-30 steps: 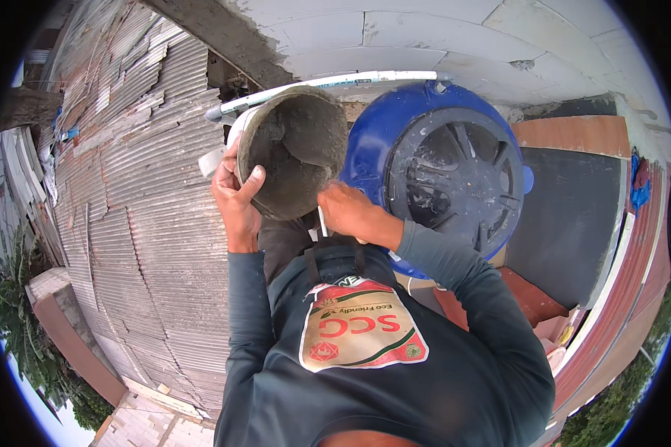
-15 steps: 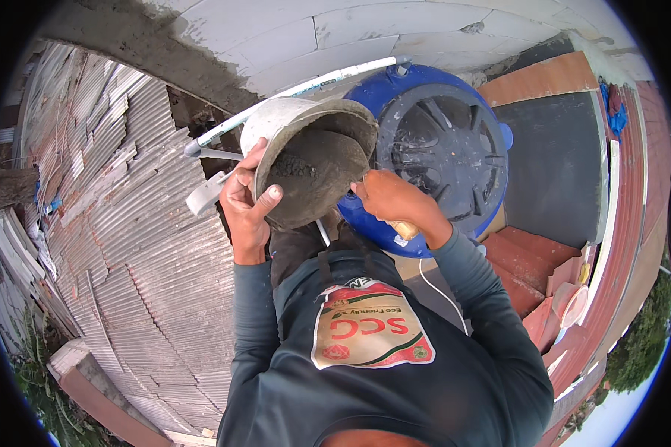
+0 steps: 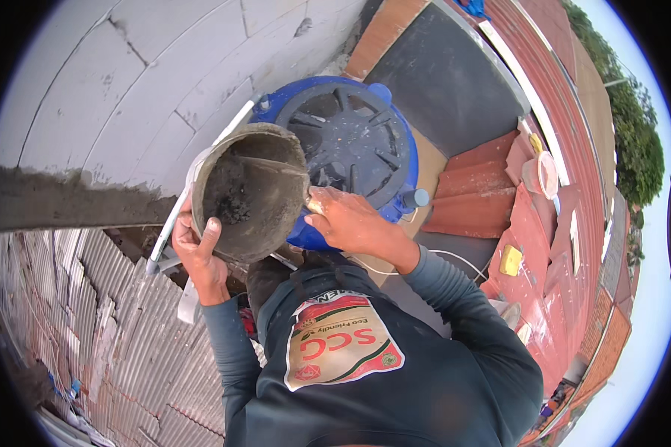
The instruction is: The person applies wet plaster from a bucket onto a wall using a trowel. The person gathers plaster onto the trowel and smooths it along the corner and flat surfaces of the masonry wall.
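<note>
My left hand (image 3: 200,257) grips the lower rim of a grey, mortar-caked bucket (image 3: 250,192), tilted so its dark wet inside faces me. My right hand (image 3: 348,221) is at the bucket's right rim, closed on a tool whose flat blade (image 3: 272,165) reaches across the inside; the handle is hidden in my fist. The bucket hangs over a big blue plastic drum (image 3: 354,145) with a ribbed lid.
A white block wall (image 3: 149,82) with a wet mortar bed on its top edge (image 3: 67,203) stands at the left. Corrugated grey roofing (image 3: 119,350) lies below. Red roof tiles (image 3: 499,194), a yellow sponge (image 3: 510,261) and a dark sheet (image 3: 455,82) are at the right.
My view has swung right, so the wall now fills the upper left. The bucket has tipped more toward me, and my right hand has come up to its rim with the blade inside.
</note>
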Motion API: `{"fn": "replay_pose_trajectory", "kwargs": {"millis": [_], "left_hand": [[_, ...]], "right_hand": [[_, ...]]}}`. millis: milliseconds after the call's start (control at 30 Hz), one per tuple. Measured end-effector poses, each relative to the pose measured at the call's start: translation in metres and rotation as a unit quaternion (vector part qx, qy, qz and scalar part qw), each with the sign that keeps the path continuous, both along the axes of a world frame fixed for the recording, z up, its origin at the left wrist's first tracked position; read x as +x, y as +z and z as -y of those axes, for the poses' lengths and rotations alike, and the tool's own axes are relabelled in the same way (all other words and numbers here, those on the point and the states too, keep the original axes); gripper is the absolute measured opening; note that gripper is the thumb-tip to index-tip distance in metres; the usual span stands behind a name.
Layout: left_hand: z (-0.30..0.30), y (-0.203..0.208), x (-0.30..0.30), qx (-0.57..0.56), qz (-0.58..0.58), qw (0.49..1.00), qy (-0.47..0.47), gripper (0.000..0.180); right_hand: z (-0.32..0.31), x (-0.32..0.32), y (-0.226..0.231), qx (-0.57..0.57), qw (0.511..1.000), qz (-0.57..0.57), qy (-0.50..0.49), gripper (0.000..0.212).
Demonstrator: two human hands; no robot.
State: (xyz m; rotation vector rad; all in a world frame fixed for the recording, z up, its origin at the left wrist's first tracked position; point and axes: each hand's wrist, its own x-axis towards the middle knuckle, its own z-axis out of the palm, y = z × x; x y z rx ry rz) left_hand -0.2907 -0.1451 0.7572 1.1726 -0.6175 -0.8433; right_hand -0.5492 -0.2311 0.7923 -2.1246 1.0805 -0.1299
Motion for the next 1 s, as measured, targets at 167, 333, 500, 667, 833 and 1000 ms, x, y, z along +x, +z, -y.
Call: {"fn": "replay_pose_trajectory", "kwargs": {"millis": [167, 333, 500, 667, 833, 1000], "left_hand": [[0.025, 0.003, -0.019, -0.008, -0.056, 0.991, -0.125, 0.025], [0.063, 0.007, -0.062, 0.037, -0.067, 0.969, -0.236, 0.028], [0.098, 0.001, -0.093, 0.067, -0.094, 0.945, -0.306, 0.047], [0.118, -0.011, -0.113, 0.116, -0.131, 0.928, -0.330, 0.051], [0.132, -0.010, -0.127, 0.134, -0.166, 0.906, -0.366, 0.054], [0.144, -0.022, -0.140, 0.156, -0.162, 0.897, -0.380, 0.059]], "right_hand": [[-0.028, -0.031, -0.030, -0.002, 0.998, -0.063, -0.019, 0.034], [-0.067, -0.093, -0.023, 0.082, 0.962, 0.144, -0.219, 0.040], [-0.128, -0.171, -0.011, 0.193, 0.790, 0.352, -0.464, 0.053], [-0.218, -0.269, -0.008, 0.065, 0.608, 0.339, -0.715, 0.037], [-0.301, -0.354, -0.034, -0.049, 0.440, 0.084, -0.893, 0.038], [-0.408, -0.470, -0.091, -0.063, 0.432, -0.272, -0.857, 0.048]]}}
